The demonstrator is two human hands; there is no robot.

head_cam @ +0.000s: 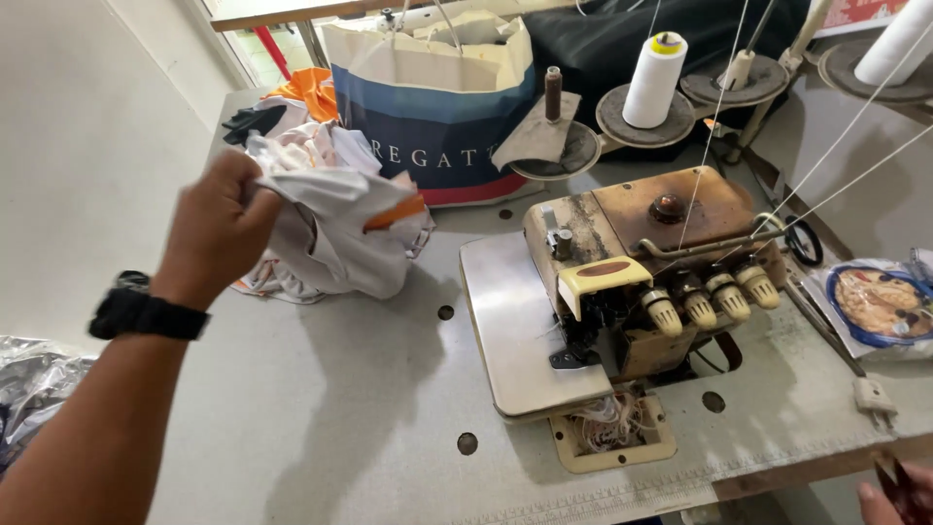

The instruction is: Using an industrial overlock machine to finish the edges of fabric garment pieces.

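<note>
At the near edge of the grey table (321, 408), low to the right, only part of the right hand (889, 496) shows; its grip seems to close on a small dark tool (892, 483), too cut off to tell what it is. Up and to the left, the left hand (219, 228), a black watch (146, 311) on its wrist, is lifted above the table with its grip clenched on a bundle of white cloth (335, 219) with orange trim. To the right of that grip stands a worn overlock sewing machine (622, 282) with cream tension knobs, threads rising from it. Beyond the cloth, more fabric lies piled, and just behind it stands a paper shopping bag (432, 102) banded in cream, blue and red. Farther right of the bag, a white thread cone (654, 80) sits on its stand.
</note>
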